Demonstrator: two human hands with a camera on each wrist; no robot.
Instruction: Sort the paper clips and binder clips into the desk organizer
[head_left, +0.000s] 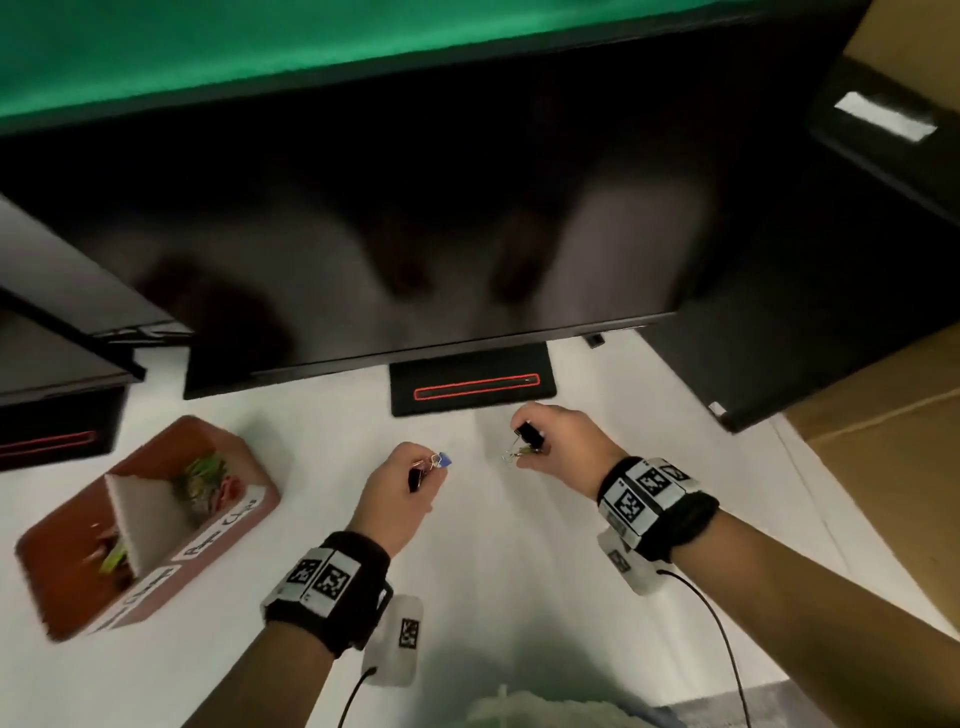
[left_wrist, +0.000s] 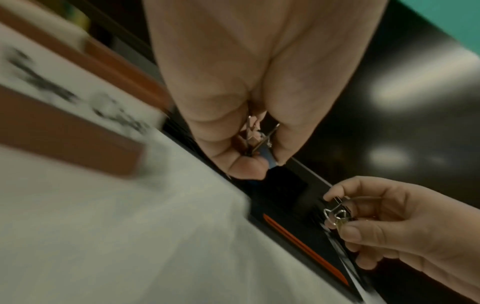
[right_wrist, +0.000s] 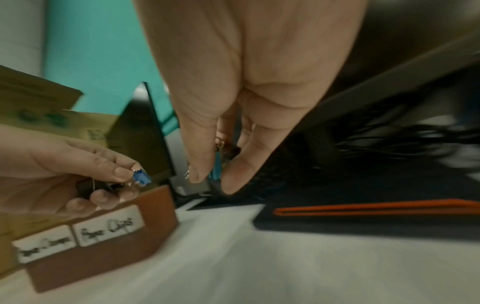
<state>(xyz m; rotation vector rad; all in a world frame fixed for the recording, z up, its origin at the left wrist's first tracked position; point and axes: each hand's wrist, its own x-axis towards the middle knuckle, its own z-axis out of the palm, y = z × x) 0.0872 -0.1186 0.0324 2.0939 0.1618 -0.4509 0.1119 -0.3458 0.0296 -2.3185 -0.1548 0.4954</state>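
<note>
Desk organizer (head_left: 156, 577): we count clips already in both compartments. Left hand (head_left: 400, 493) pinches a blue binder clip (head_left: 444, 460), right hand (head_left: 558, 447) a black binder clip (head_left: 531, 434); both await deposit, and we see none loose on the worktop (head_left: 493, 571).

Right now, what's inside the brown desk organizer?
The desk organizer has a white divider; blurred colourful clips fill the far compartment, a few more the near one. Their type is unreadable.
</note>
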